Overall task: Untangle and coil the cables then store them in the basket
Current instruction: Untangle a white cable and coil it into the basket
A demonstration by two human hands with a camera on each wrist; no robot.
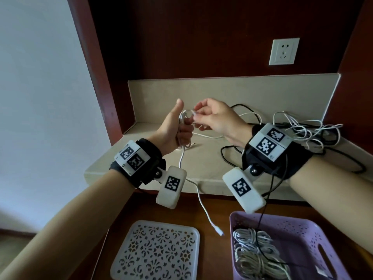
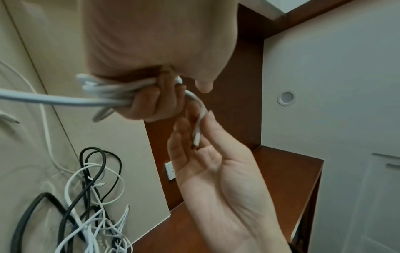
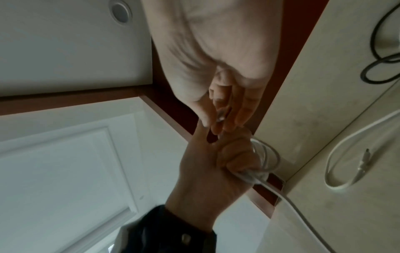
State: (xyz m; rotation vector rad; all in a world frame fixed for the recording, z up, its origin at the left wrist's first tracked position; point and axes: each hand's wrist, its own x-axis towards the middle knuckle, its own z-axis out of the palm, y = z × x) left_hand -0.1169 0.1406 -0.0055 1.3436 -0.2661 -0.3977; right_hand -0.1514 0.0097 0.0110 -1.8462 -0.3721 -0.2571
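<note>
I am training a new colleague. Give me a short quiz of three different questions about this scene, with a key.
1. True or false: the left hand grips a coil of white cable.
2. Multiple choice: what does the right hand pinch? A) a black cable; B) the end of the white cable; C) the basket rim.
3. Fill in: coiled cables already lie in the purple ____, beside the white lid.

Key:
1. True.
2. B; the left wrist view shows the plug end between the right fingers.
3. basket. A tangle of black and white cables remains on the counter.
</note>
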